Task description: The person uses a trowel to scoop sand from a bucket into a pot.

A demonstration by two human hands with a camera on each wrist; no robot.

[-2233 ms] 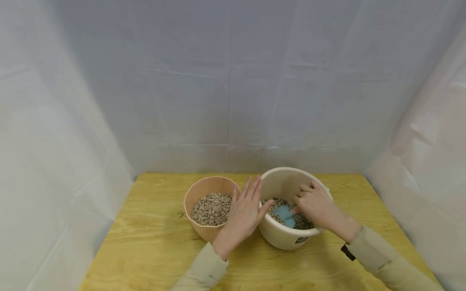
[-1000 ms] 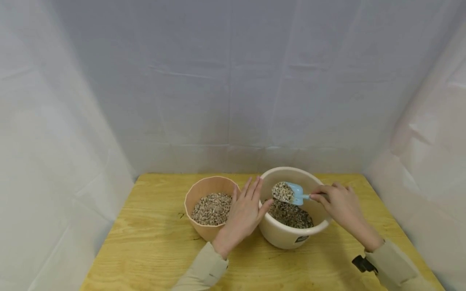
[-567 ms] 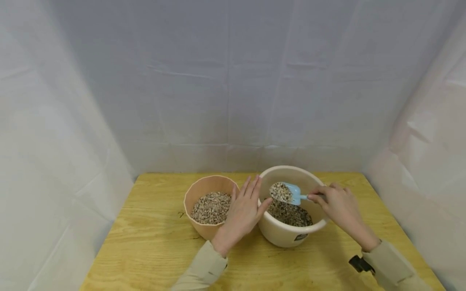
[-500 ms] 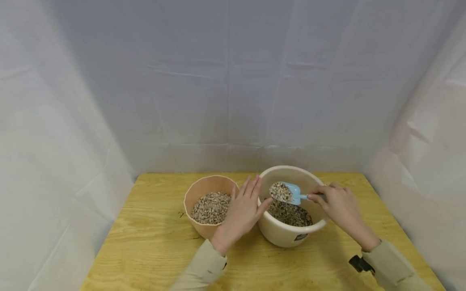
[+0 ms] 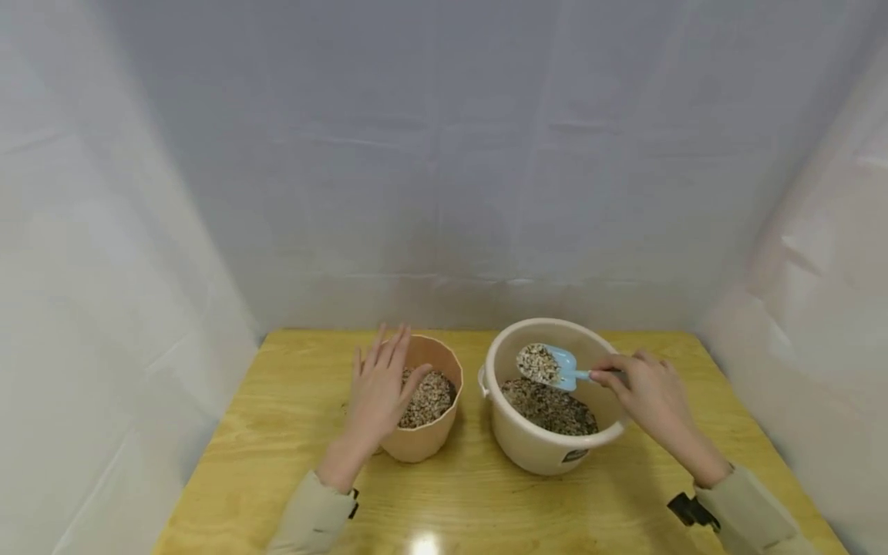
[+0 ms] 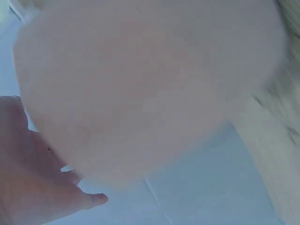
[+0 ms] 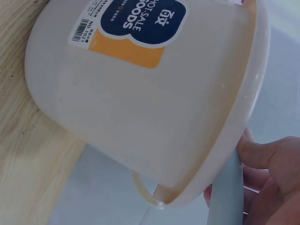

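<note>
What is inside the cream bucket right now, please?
The cream bucket holds mixed gravel. Above it, the right hand holds a loaded blue scoop. The bucket's floor is hidden under the gravel.

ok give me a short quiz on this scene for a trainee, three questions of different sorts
1. True or false: the blue scoop held by the right hand is loaded with gravel.
2. Which container does the left hand touch? A) the cream bucket B) the pink pot C) neither
3. Fill in: the scoop hangs above the ____.

Key: 1 true; 2 B; 3 cream bucket
</note>
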